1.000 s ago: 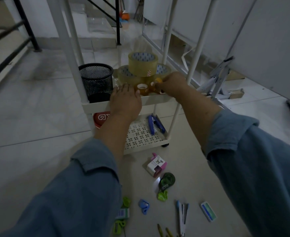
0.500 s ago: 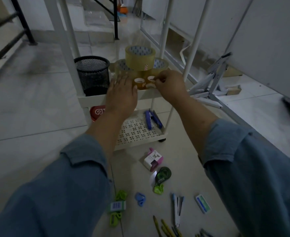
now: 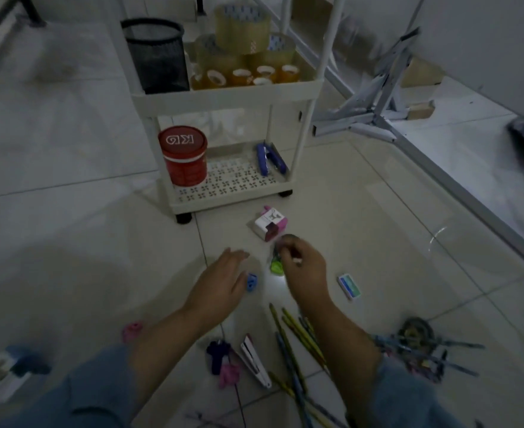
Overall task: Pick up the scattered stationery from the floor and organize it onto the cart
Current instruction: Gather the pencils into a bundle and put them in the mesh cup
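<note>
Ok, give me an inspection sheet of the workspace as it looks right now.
Surface: pale tiled floor, dim light.
Job's things: white cart; upper shelf holds black mesh pen cup and tape rolls; lower shelf holds red tub and blue stapler.
Clutter: on the floor, small pink and white box, green item, blue sharpener, eraser, pencils, white stapler, pile of pens.
Grippers: left hand open beside the sharpener; right hand curled over the green item, grip cannot tell.
Cables: nothing seen.
Surroundings: folded metal frame, white wall.
</note>
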`<control>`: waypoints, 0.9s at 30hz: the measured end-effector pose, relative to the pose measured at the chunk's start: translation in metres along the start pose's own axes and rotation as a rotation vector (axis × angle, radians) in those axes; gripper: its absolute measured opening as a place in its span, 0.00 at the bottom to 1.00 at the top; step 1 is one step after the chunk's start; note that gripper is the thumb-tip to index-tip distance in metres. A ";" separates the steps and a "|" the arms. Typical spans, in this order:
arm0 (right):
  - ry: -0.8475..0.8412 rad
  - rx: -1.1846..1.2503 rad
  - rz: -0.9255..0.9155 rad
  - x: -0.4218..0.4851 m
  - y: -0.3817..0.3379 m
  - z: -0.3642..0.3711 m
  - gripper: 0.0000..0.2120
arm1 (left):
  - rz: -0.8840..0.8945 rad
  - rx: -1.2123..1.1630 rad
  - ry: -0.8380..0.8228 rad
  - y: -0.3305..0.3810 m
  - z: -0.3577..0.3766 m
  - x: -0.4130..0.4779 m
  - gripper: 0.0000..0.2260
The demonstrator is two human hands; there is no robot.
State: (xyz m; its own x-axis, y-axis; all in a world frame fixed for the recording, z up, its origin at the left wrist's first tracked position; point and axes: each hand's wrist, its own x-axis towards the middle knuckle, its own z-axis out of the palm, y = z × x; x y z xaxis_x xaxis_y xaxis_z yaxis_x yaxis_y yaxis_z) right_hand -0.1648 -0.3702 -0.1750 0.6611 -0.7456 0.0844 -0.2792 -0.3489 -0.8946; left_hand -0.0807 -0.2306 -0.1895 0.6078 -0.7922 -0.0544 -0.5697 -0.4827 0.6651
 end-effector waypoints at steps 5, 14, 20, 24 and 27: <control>-0.102 -0.097 0.103 -0.086 0.069 0.011 0.09 | -0.047 0.044 -0.098 -0.029 0.034 -0.059 0.18; -0.139 -0.476 -0.006 -0.127 0.094 -0.010 0.12 | 0.584 0.408 -0.341 -0.054 0.042 -0.118 0.15; -0.287 -0.636 0.111 -0.151 0.094 -0.024 0.12 | 0.434 0.566 -0.708 -0.054 0.060 -0.139 0.15; -0.353 -0.628 0.161 -0.158 0.092 -0.021 0.11 | 0.328 0.637 -0.804 -0.044 0.061 -0.132 0.12; -0.360 -0.610 0.215 -0.155 0.091 -0.020 0.13 | 0.326 0.560 -0.807 -0.040 0.061 -0.128 0.12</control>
State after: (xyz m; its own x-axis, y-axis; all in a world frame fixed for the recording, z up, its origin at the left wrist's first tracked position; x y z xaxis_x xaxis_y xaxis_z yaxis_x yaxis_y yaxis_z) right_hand -0.3066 -0.2978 -0.2608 0.7064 -0.6373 -0.3080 -0.6964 -0.5479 -0.4634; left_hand -0.1693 -0.1331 -0.2548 -0.0566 -0.8303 -0.5544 -0.9415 -0.1404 0.3065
